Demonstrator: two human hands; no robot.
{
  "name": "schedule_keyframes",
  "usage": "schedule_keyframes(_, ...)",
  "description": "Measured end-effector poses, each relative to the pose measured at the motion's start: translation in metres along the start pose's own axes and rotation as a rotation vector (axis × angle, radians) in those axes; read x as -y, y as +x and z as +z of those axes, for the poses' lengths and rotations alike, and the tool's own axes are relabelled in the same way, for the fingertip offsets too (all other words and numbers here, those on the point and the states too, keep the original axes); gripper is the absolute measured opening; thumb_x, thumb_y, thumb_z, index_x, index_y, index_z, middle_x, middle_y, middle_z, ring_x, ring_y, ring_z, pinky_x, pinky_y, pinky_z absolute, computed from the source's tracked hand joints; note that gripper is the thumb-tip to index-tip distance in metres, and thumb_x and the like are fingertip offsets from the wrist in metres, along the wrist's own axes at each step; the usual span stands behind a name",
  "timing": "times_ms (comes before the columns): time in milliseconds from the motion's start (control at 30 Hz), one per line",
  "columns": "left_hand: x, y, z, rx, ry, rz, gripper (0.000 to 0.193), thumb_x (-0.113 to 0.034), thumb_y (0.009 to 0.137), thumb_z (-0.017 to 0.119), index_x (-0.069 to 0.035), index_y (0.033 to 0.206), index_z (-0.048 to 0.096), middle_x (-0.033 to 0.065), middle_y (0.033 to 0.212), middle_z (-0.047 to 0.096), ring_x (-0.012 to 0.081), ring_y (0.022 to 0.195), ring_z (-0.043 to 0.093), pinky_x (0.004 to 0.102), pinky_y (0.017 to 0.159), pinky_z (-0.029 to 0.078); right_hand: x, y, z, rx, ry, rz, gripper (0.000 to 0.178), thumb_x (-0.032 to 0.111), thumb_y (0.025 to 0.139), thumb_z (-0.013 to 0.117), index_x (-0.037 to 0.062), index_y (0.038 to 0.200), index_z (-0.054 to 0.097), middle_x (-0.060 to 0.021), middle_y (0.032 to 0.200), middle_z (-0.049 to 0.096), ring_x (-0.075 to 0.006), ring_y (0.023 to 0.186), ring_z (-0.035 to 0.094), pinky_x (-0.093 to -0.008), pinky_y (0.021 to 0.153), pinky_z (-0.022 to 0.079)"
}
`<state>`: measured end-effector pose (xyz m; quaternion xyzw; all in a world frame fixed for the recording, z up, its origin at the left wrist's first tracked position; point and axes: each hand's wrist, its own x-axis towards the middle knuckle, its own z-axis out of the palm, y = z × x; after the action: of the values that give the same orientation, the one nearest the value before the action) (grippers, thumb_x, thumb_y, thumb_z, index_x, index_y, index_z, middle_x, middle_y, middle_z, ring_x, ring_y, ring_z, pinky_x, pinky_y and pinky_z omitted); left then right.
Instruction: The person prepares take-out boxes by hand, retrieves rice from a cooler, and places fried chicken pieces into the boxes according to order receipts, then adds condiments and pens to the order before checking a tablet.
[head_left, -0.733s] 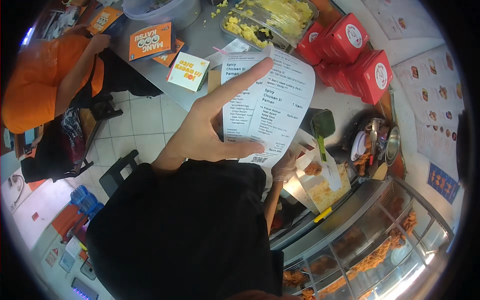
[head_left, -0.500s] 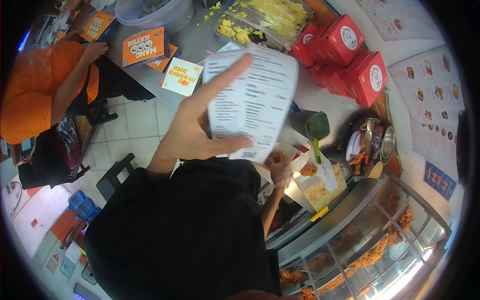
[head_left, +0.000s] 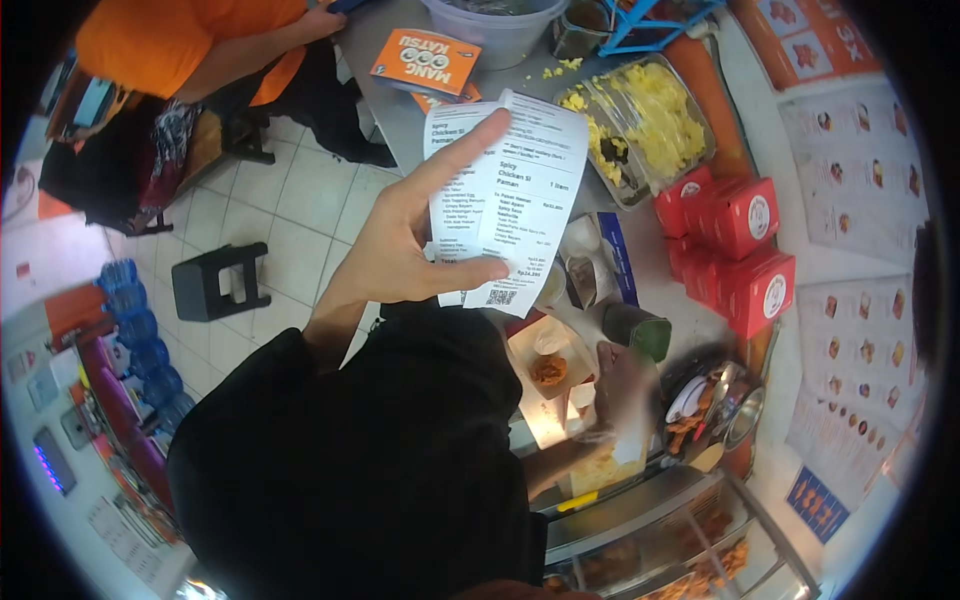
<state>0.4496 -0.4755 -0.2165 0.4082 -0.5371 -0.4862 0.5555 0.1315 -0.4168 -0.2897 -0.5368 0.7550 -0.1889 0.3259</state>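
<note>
My left hand (head_left: 395,235) is closed on two printed paper receipts (head_left: 535,215), pinching them upright between thumb and fingers. My right hand (head_left: 625,385) is smeared by motion. It reaches over a stained cutting board (head_left: 597,470), beside a dark green container (head_left: 640,332); whether it grips anything does not show. To its left an open paper box (head_left: 577,368) holds a piece of fried chicken (head_left: 548,370) and a small clear-wrapped item (head_left: 549,340). The receipts hide part of the counter behind them.
Red boxes (head_left: 745,285) are stacked by the wall, near a tray of scrambled egg (head_left: 665,115). Utensils and bowls (head_left: 715,405) crowd the right edge. A glass chicken case (head_left: 670,545) stands in front. A person in orange (head_left: 150,45) is far left, near a black stool (head_left: 220,282).
The whole view has shifted. My right hand has left the chicken in the paper box and moved right, over the cutting board. My left hand still holds the receipts.
</note>
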Motion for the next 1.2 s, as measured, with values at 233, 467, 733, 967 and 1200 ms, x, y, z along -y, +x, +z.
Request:
schedule_keyframes(233,-0.039,-0.031,0.006,-0.021,-0.012,-0.141,0.092,0.008,0.069,0.076,-0.005,0.149,0.031,0.0123,0.147,0.039,0.0156,0.129,0.041,0.0307,0.105,0.036,0.026,0.038,0.063,0.126,0.154,-0.265,0.023,0.015,0.083,0.069,-0.0029,0.071,0.059,-0.0123,0.061,0.051,-0.0165,0.056,0.046,-0.0333,0.055,0.039)
schedule_keyframes(467,-0.02,-0.003,-0.035,0.007,-0.013,-0.211,0.092,0.007,0.07,0.077,-0.005,0.148,0.031,0.0134,0.142,0.044,0.0174,0.126,0.045,0.032,0.103,0.038,0.104,0.096,0.103,0.015,0.336,-0.563,0.014,0.001,0.07,0.065,0.0041,0.067,0.052,-0.0113,0.062,0.05,-0.0249,0.055,0.05,-0.0366,0.055,0.041)
schedule_keyframes(733,0.021,0.102,-0.157,0.012,-0.026,-0.203,0.062,0.005,0.077,0.073,0.0,0.135,0.051,0.014,0.13,0.056,0.0168,0.119,0.052,0.0317,0.1,0.042,0.286,0.3,0.184,-0.105,0.136,-0.885,0.009,0.007,0.079,0.06,0.0052,0.087,0.058,-0.0121,0.078,0.059,-0.0247,0.074,0.061,-0.0348,0.066,0.048)
schedule_keyframes(967,0.019,0.279,-0.255,-0.302,0.182,0.006,0.012,0.004,0.078,0.072,0.001,0.09,0.069,0.0055,0.089,0.069,0.0077,0.08,0.062,0.0222,0.072,0.049,0.355,0.472,0.352,0.118,-0.664,-0.783,0.028,0.02,0.09,0.053,0.0064,0.114,0.06,-0.0184,0.105,0.065,-0.0324,0.1,0.064,-0.0365,0.084,0.053)
schedule_keyframes(1200,0.046,0.425,-0.344,-0.463,0.165,0.196,0.011,0.008,0.081,0.056,-0.004,0.081,0.057,-0.0002,0.081,0.058,0.0077,0.081,0.053,0.0216,0.078,0.041,0.358,0.482,0.374,0.308,-0.578,-0.803,0.019,0.016,0.086,0.051,0.0054,0.097,0.063,-0.0246,0.094,0.064,-0.039,0.094,0.063,-0.0488,0.079,0.051)
